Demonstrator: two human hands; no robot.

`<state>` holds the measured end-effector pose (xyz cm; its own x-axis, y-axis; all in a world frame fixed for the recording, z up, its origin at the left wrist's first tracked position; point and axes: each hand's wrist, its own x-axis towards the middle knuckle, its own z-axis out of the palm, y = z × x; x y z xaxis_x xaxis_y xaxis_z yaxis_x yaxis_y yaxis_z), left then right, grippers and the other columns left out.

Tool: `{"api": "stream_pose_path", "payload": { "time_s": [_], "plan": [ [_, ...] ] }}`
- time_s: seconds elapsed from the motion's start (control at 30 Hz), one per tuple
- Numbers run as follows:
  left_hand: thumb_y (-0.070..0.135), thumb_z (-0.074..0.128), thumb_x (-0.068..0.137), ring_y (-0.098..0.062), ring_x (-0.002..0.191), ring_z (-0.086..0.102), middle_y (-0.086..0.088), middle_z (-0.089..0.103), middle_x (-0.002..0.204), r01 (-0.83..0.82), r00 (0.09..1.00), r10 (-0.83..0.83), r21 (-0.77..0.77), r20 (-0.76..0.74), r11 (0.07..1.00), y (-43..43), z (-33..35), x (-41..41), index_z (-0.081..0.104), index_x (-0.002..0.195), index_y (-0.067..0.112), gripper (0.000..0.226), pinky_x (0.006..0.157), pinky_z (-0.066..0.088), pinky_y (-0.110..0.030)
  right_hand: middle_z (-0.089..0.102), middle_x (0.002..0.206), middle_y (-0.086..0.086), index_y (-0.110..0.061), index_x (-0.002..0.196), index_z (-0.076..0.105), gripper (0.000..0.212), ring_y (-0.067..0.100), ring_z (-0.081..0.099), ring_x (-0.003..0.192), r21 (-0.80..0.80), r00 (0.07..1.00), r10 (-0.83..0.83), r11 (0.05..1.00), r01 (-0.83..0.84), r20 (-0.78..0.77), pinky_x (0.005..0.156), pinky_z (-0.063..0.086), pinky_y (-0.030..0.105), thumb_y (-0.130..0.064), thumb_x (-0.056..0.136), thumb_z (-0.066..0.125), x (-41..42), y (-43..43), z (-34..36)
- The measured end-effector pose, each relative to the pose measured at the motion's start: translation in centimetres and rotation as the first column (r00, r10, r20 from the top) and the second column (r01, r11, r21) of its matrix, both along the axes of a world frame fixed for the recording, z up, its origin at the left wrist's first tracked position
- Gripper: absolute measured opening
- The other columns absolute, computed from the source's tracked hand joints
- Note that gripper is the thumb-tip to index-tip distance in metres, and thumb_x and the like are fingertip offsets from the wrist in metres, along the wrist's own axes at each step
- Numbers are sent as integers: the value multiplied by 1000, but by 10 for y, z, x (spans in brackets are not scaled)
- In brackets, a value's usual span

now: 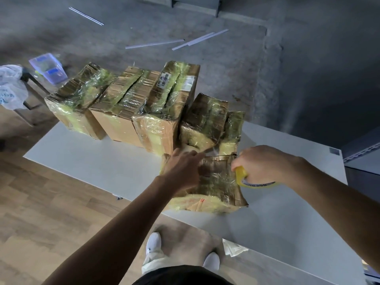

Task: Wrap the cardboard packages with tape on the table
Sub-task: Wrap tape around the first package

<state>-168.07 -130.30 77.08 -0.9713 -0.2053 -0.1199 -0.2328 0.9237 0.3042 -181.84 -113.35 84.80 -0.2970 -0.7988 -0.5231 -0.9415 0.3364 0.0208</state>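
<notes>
Tape roll (242, 177), yellow, sits gripped in my right hand (261, 163), fingers curled round it at the right edge of the cardboard package (216, 182) I am working on. My left hand (185, 169) lies flat on that package's left side with fingers straight and released, pointing away from me. The package lies flat near the front of the white desk (92, 157), broad brown face up, glossy with tape, its yellowish end toward me; its long axis seems to run away from me, though I cannot be sure. Just beyond it stand two smaller taped packages (205, 118), touching each other. To their left three long taped boxes (123, 95) sit side by side, touching, long axes running from me toward the far right. Past the desk, a clear plastic tub (48, 67) with blue labels, a plastic bag (11, 85) and white strips (154, 44) on the grey floor.
</notes>
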Motion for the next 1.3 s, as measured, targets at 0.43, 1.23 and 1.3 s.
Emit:
{"api": "stream_pose_path", "payload": {
  "time_s": [0.43, 1.23, 1.3],
  "plan": [
    [27, 69, 86, -16, 108, 58, 2, 60, 126, -58, 994, 72, 159, -86, 986, 27, -8, -29, 48, 133, 21, 52, 105, 39, -41, 35, 94, -13, -42, 129, 52, 44, 11, 42, 83, -107, 999, -17, 994, 20, 29, 57, 28, 19, -38, 87, 64, -5, 13, -5],
    [45, 75, 76, -20, 123, 47, 3, 52, 134, -71, 995, 78, 115, -57, 991, 38, -19, -37, 44, 135, 24, 69, 97, 29, -33, 56, 99, -6, -35, 113, 54, 33, 16, 55, 77, -239, 999, -40, 970, 43, 20, 62, 40, 24, -36, 83, 67, -32, 70, -47],
    [45, 74, 77, -22, 121, 46, -2, 51, 133, -52, 995, 59, 92, -76, 994, 37, -11, -35, 46, 136, 23, 69, 100, 32, -35, 56, 103, -5, -35, 117, 53, 37, 17, 56, 82, -194, 999, -42, 980, 46, 24, 65, 42, 24, -34, 83, 68, -28, 68, -57]
  ]
}}
